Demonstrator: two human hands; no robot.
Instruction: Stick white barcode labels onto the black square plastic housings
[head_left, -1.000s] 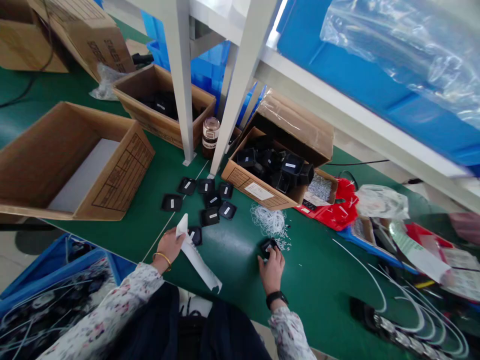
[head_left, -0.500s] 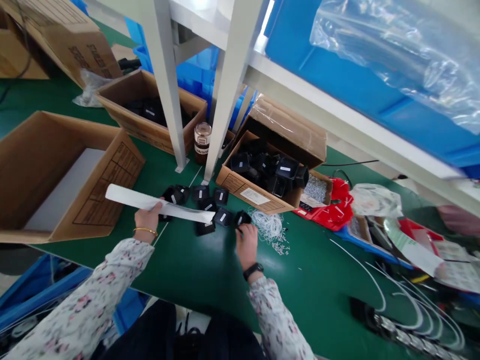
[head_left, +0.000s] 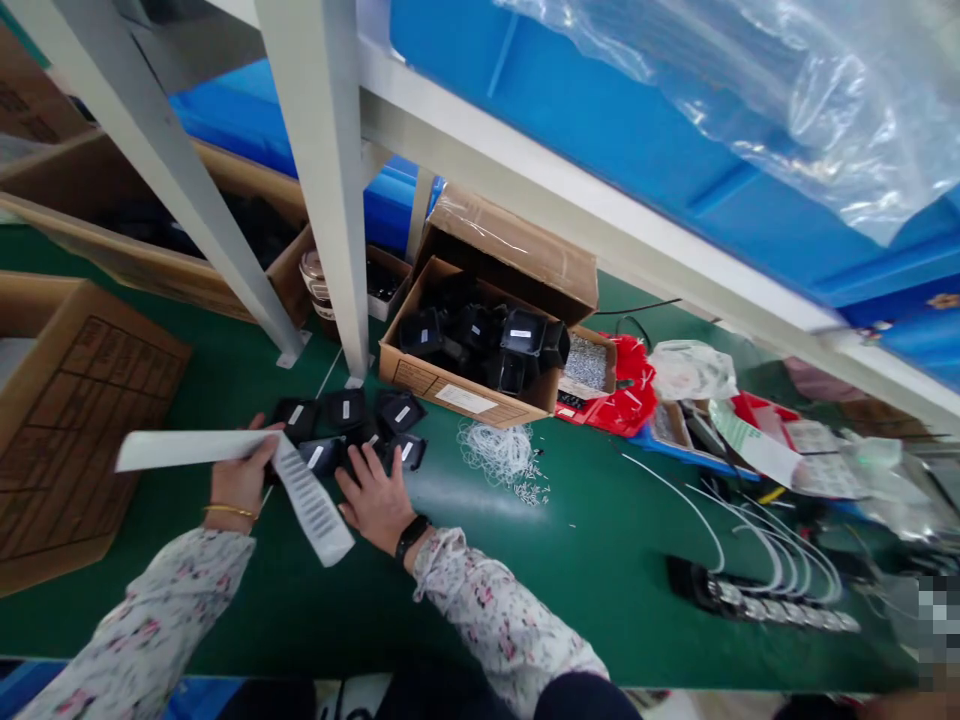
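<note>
In the head view, the only one, the left hand [head_left: 238, 475] has thumb and fingers closed on a strip [head_left: 311, 505] of white backing; the strip bends at the grip, one length reaching left towards a big carton [head_left: 97, 430], the other slanting near and right with rows of printing on it; the right hand [head_left: 379, 495] is spread flat, fingers splayed over a cluster of black caps [head_left: 346, 408], touching some of them; I can't tell whether the palm bears down on anything, but I see nothing pinched in it.

The caps lie close together on the green table [head_left: 510, 590], just far of both hands, and several carry a small white label; right of them sits a tangle of cord [head_left: 496, 452], and far of that an open box [head_left: 495, 405] heaped with more black parts.

To my eye the step in hand is settling labelled caps into their group, strip kept at the ready; the next move, I'd judge, calls for lifting the right hand without dragging the caps, its fingers free to pinch, and for the left to hold the strip clear of the caps so nothing sticks or snags.
</note>
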